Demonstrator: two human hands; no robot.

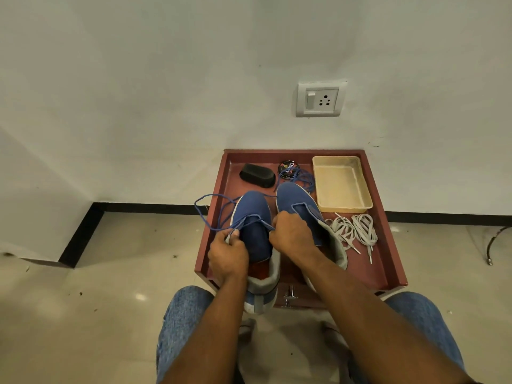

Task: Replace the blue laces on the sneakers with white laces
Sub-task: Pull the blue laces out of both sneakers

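Observation:
Two blue sneakers stand toes away from me on a red-brown tray-topped table (388, 245). The left sneaker (253, 217) still carries a blue lace (213, 212) that loops out past the table's left edge. My left hand (228, 253) pinches that lace at the shoe's left side. My right hand (291, 236) pinches the lace at the shoe's right side. The right sneaker (296, 200) has no lace in its eyelets; a loose blue lace (303, 177) lies by its toe. Two bundled white laces (353, 231) lie to the right of the shoes.
A cream plastic tray (342, 184) sits at the table's back right. A black brush (257, 176) and a round polish tin (288, 169) lie at the back. A wall socket (320, 99) is above. My knees flank the table's front edge.

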